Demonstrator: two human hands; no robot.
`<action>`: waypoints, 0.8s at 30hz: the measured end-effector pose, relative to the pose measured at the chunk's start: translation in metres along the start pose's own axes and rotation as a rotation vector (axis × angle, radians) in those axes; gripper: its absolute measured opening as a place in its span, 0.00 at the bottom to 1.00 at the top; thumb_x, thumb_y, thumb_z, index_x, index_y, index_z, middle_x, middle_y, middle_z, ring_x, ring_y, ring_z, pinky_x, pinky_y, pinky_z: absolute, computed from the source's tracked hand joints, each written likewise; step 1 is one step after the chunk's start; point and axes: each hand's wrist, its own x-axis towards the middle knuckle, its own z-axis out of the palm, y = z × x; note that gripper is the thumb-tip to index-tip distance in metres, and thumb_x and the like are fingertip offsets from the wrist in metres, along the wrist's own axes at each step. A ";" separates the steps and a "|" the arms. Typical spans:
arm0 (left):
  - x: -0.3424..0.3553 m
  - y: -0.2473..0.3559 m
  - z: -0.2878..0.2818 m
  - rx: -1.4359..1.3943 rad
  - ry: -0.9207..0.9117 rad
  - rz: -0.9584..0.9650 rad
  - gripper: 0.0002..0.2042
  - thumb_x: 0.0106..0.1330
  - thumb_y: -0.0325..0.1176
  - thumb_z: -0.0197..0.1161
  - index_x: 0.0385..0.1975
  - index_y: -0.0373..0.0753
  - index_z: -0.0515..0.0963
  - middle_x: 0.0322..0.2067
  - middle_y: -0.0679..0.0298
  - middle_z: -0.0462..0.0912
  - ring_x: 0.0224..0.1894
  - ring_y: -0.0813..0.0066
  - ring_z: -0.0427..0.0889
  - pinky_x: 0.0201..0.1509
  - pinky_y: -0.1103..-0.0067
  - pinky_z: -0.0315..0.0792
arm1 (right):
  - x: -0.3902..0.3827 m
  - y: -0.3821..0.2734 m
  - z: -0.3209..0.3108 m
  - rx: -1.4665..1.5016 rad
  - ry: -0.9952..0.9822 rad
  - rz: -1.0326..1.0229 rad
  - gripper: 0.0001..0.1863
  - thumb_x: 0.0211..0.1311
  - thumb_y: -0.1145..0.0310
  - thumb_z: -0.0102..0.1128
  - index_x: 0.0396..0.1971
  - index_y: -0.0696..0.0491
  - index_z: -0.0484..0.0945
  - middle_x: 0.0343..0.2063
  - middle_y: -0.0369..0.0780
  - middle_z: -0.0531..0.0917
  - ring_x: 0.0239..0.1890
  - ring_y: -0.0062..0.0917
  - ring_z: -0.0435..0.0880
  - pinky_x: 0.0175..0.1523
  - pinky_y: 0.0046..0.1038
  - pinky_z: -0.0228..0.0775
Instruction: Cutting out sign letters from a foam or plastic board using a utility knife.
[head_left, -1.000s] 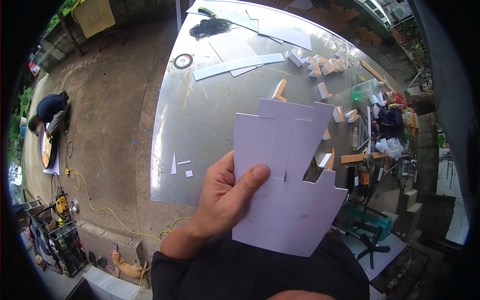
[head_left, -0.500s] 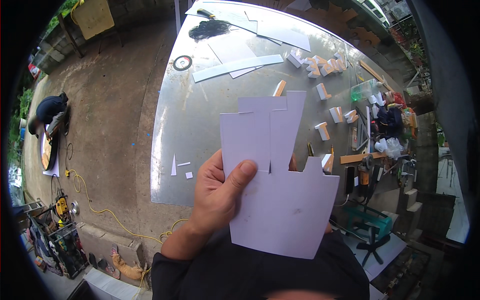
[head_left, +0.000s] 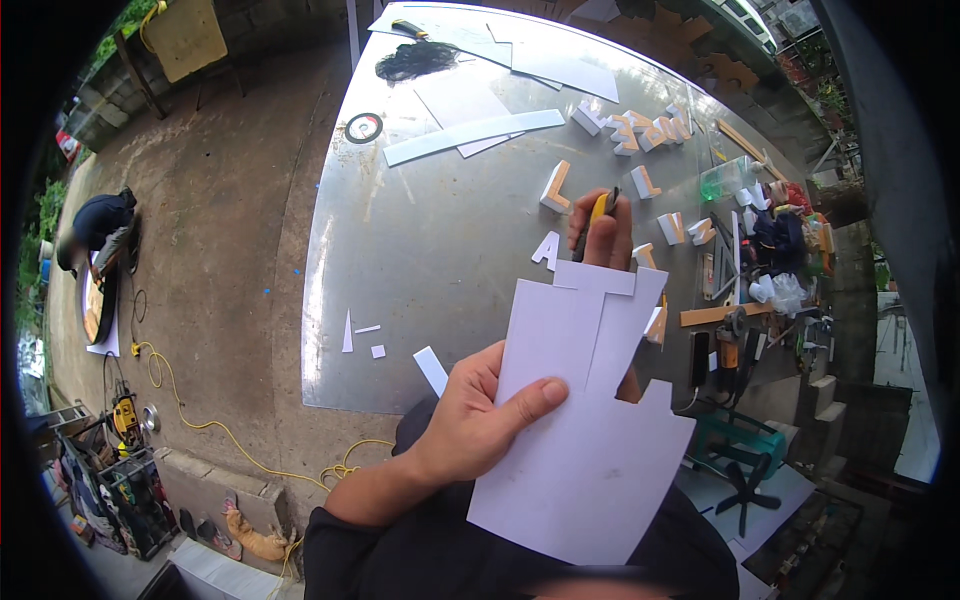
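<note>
My left hand (head_left: 490, 410) grips a white board sheet (head_left: 590, 470) by its left edge, thumb on top. The sheet has a notched, stepped outline, with a long slit between its upper strips. Beyond its top edge my right hand (head_left: 606, 240) is closed around a yellow and black utility knife (head_left: 600, 207), pointing up. The sheet hides most of my right forearm. Just left of the right hand lies a small white letter-shaped cutout (head_left: 546, 250) on the metal-topped table (head_left: 420, 260). A white strip (head_left: 431, 371) lies at the table's near edge, beside my left hand.
Several white and tan block letters (head_left: 556, 187) stand on the table's right half. White offcuts (head_left: 475, 133), a cutting disc (head_left: 364, 127) and a dark hair-like bundle (head_left: 415, 62) lie farther back. Tools and a green bottle (head_left: 727, 180) crowd the right. A co-worker (head_left: 103, 220) bends at far left.
The sheet and my left hand have moved down and to the right. My right hand with the knife now shows above the sheet, and the letter-shaped cutout and near strip have come into view.
</note>
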 end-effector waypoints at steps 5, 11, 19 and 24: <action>0.021 0.005 -0.026 -0.080 0.068 0.119 0.16 0.73 0.33 0.59 0.54 0.30 0.73 0.44 0.61 0.82 0.46 0.80 0.79 0.50 0.81 0.73 | 0.021 0.000 -0.038 0.109 0.097 0.205 0.20 0.78 0.50 0.39 0.37 0.52 0.68 0.24 0.33 0.73 0.25 0.14 0.71 0.31 0.18 0.66; 0.004 0.031 -0.029 -0.117 0.102 0.210 0.15 0.73 0.34 0.57 0.53 0.30 0.75 0.43 0.61 0.82 0.43 0.80 0.80 0.49 0.81 0.73 | -0.008 -0.047 -0.069 -0.025 0.090 0.214 0.13 0.69 0.61 0.61 0.37 0.54 0.71 0.20 0.32 0.72 0.20 0.13 0.71 0.26 0.17 0.65; -0.001 0.025 -0.037 -0.052 0.127 0.206 0.13 0.72 0.32 0.59 0.50 0.30 0.77 0.42 0.60 0.84 0.43 0.79 0.81 0.49 0.81 0.74 | -0.048 -0.144 -0.075 -0.320 -0.128 0.033 0.20 0.69 0.61 0.60 0.52 0.58 0.70 0.30 0.36 0.76 0.26 0.15 0.71 0.33 0.19 0.64; 0.004 0.016 -0.041 -0.161 0.160 0.255 0.14 0.71 0.30 0.59 0.53 0.32 0.76 0.45 0.59 0.83 0.46 0.76 0.82 0.51 0.78 0.75 | -0.058 -0.154 -0.072 -0.395 -0.220 -0.017 0.22 0.66 0.60 0.63 0.52 0.59 0.72 0.29 0.38 0.79 0.27 0.17 0.76 0.33 0.19 0.66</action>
